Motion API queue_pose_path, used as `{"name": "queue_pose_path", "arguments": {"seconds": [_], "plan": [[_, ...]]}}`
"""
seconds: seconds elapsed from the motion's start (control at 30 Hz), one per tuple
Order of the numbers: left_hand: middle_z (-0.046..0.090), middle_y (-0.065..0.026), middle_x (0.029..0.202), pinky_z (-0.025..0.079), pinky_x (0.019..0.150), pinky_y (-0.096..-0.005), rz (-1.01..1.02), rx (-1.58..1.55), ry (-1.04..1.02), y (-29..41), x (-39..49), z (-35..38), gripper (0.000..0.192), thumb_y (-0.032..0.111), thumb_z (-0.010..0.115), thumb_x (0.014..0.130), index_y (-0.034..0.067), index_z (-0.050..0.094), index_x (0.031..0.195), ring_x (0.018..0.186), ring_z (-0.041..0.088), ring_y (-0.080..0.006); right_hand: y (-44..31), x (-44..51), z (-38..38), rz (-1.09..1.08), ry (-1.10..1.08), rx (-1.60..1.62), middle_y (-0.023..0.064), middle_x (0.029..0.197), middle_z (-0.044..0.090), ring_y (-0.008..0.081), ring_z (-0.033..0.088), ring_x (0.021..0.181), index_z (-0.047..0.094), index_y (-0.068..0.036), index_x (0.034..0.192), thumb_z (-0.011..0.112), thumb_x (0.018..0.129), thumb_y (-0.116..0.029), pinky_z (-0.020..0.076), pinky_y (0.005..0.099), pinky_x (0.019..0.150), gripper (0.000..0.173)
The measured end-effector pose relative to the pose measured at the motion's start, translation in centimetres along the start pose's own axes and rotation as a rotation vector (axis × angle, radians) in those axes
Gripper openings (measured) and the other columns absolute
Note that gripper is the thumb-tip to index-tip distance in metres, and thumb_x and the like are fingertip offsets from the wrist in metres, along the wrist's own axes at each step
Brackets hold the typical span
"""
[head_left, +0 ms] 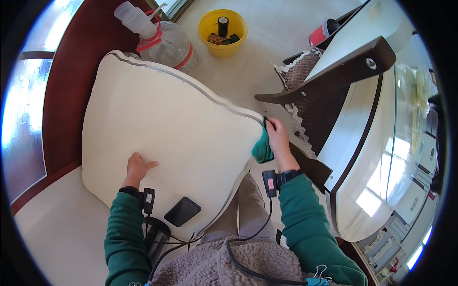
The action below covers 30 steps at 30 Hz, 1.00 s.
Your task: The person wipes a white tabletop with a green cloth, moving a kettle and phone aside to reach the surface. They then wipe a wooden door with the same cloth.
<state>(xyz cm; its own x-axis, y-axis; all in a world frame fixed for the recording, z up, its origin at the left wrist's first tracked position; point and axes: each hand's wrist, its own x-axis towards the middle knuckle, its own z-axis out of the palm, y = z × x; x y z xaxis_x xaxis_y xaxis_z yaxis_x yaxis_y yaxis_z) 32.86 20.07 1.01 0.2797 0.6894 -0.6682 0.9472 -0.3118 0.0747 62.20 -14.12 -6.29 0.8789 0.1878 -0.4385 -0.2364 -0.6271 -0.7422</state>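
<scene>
A cream table top (171,118) with wavy edges and a grey line along its rim spreads before me. My left hand (139,167) rests on its surface, thumb apart from the fingers, with nothing held. At the table's right corner my right hand (277,137) grips a green cloth (263,148) with a dark edge. The cloth hangs over the rim and touches it. A black smartphone (182,211) lies near the table's front edge, nearer to my left hand. Both of my wrists wear strapped black devices with cables.
Beyond the table stand a large clear water bottle (168,44) with a pump and a yellow bin (222,46) holding waste. At right are a brown quilted cover (304,75), a dark wooden bar (336,77) and a glass-topped table (375,171). A dark red wooden panel (77,82) borders the left.
</scene>
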Motion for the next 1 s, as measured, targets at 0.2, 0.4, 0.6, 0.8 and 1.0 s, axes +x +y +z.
{"name": "queue_pose_path", "arguments": {"seconds": [0.2, 0.4, 0.6, 0.8, 1.0], "plan": [[0.065, -0.0191, 0.09, 0.052, 0.073, -0.0408, -0.008, -0.023, 0.012, -0.1, -0.1, 0.2, 0.057, 0.032, 0.091, 0.058, -0.004, 0.057, 0.086, 0.085, 0.063, -0.0327, 0.0, 0.5, -0.2, -0.06, -0.097, 0.031, 0.0154, 0.097, 0.069, 0.0247, 0.066, 0.09, 0.066, -0.001, 0.105, 0.064, 0.089, -0.024, 0.05, 0.0325, 0.081, 0.027], [0.063, -0.0186, 0.088, 0.051, 0.072, -0.0426, -0.003, -0.105, 0.033, -0.4, -0.1, 0.6, 0.055, 0.032, 0.091, 0.056, -0.003, 0.055, 0.08, 0.081, 0.061, -0.0342, -9.4, 5.6, 5.4, -0.519, -0.39, -0.446, 0.0154, 0.097, 0.068, 0.0385, 0.062, 0.091, 0.072, -0.009, 0.091, 0.062, 0.083, -0.027, 0.0498, 0.0455, 0.082, 0.022], [0.06, -0.0164, 0.083, 0.05, 0.067, -0.0408, -0.017, -0.12, 0.042, 0.2, -0.7, 0.3, 0.052, 0.029, 0.089, 0.056, -0.002, 0.053, 0.078, 0.075, 0.058, -0.0304, -12.0, 2.4, 7.1, -0.592, -0.265, -0.522, 0.0124, 0.111, 0.064, 0.0346, 0.058, 0.104, 0.065, -0.011, 0.111, 0.058, 0.087, -0.025, 0.0463, 0.0449, 0.088, 0.029], [0.06, -0.0217, 0.099, 0.05, 0.079, -0.0436, -0.068, -0.09, -0.007, 0.9, -1.2, 0.1, 0.055, 0.034, 0.089, 0.056, -0.001, 0.057, 0.085, 0.093, 0.059, -0.0372, -9.6, -1.7, 4.3, -0.786, -0.111, -0.721, 0.0101, 0.123, 0.058, 0.0315, 0.054, 0.113, 0.058, -0.008, 0.125, 0.062, 0.086, -0.021, 0.0423, 0.0454, 0.094, 0.041], [0.06, -0.0217, 0.097, 0.05, 0.08, -0.0445, -0.026, -0.081, 0.025, 1.0, -1.5, 0.1, 0.056, 0.033, 0.089, 0.056, -0.001, 0.057, 0.085, 0.095, 0.058, -0.0383, -15.7, 2.6, 14.0, -0.865, -0.175, -0.584, 0.013, 0.119, 0.058, 0.033, 0.054, 0.11, 0.056, -0.004, 0.125, 0.057, 0.087, -0.017, 0.044, 0.0424, 0.093, 0.04]]}}
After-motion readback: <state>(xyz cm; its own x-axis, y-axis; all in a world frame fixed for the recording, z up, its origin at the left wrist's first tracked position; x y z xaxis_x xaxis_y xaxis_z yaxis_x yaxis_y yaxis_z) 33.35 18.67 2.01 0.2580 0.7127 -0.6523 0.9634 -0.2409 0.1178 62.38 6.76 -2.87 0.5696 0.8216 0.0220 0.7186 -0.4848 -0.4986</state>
